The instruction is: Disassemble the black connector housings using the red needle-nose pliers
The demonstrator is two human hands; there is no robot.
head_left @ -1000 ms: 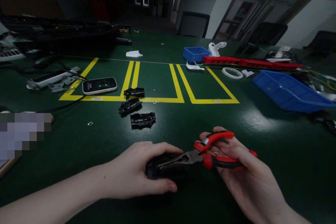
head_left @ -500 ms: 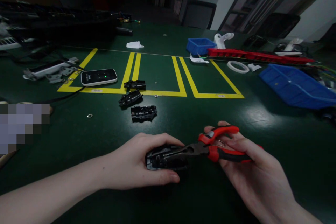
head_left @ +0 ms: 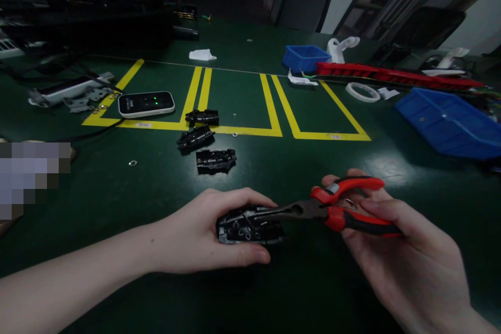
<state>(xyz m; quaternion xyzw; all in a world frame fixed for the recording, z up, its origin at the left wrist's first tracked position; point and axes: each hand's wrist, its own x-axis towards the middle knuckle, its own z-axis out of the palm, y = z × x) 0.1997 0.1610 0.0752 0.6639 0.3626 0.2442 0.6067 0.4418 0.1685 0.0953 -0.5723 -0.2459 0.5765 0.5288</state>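
Between thumb and fingers, my left hand grips a black plastic housing close to the table top; small holes and ridges show on its upper face. My right hand is closed around the red and black handles of needle-nose pliers. The pliers' long jaws point left and lie over the far side of the housing; whether they pinch anything cannot be made out. Beyond my left hand lie three similar black plastic parts, the nearest part, a tilted part and the farthest part.
Yellow tape marks frames on the green table. A white-edged black device with green lights sits left. Small metal rings, one ring among them, lie about. At right are a blue bin, tape roll and red strip.
My right hand and the pliers have shifted right, and the jaws now lie nearer the housing's far edge. More of the housing's upper face shows. The camera view has shifted slightly.
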